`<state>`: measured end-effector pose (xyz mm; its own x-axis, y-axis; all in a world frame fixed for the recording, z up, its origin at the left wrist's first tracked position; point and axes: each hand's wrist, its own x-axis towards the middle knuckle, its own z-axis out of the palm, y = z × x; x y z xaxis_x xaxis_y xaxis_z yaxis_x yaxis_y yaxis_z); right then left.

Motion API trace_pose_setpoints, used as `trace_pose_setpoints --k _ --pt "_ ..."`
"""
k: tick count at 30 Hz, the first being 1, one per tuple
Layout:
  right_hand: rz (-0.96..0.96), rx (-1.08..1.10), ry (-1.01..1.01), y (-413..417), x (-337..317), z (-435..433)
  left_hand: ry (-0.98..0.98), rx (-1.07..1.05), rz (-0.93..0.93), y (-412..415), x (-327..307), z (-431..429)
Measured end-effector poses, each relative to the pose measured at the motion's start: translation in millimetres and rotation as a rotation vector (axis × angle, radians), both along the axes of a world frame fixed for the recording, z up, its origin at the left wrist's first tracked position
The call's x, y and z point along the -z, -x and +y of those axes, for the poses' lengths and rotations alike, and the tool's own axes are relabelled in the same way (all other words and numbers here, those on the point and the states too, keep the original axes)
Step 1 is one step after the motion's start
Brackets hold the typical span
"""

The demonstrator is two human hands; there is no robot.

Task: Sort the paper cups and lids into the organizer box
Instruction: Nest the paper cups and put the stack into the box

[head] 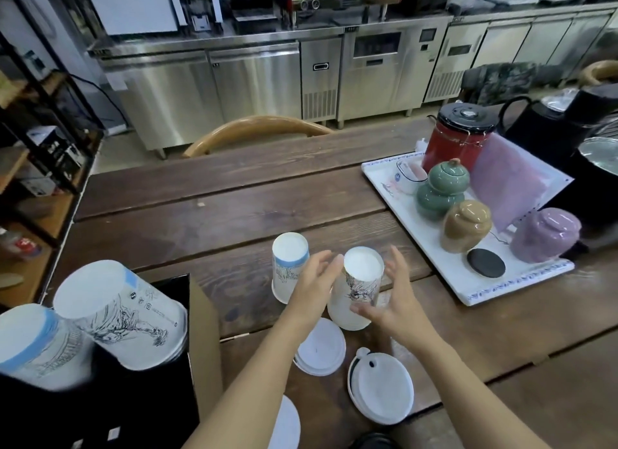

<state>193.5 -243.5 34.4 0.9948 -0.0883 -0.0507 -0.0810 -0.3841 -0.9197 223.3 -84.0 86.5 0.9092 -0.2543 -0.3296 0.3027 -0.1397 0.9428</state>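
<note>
Two upside-down paper cups stand on the wooden table: one with a blue band (288,264) and one with a black drawing (357,290). My left hand (314,283) and my right hand (396,303) are on either side of the drawing cup, fingers spread, close to its sides; I cannot tell if they touch it. White lids lie nearer me: one (322,346) under my left wrist, one with a sip hole (381,386), one at the bottom edge (284,425). The black organizer box (174,375) at the lower left holds two inverted cups (123,315).
A white tray (468,278) at the right carries green, tan and purple ceramic jars, a red canister and a black coaster. Black kettles stand beyond it. A wooden chair back rises behind the table's far edge. Shelves line the left side; steel counters stand across the room.
</note>
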Motion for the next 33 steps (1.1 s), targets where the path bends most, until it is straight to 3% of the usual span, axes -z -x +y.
trace_pose_setpoints --k 3,7,10,17,24,29,33 --pt "0.063 -0.048 -0.008 2 4 6 0.029 -0.006 0.068 3 8 -4" --pt "0.062 -0.019 0.194 2 0 11 0.048 0.003 0.088 9 13 -6" --pt "0.014 0.031 0.227 0 -10 12 0.078 -0.002 0.051 9 8 -4" --pt "-0.191 0.183 0.118 -25 -64 13 0.202 -0.029 -0.288 -7 -49 -8" --pt "-0.319 0.022 0.147 -50 -109 47 0.17 -0.251 -0.535 -21 -86 25" --pt "-0.227 -0.091 0.21 -63 -98 78 0.117 -0.419 -0.444 -23 -72 48" --pt "-0.084 -0.171 0.256 -66 -73 88 -0.008 -0.447 -0.246 -22 -47 56"
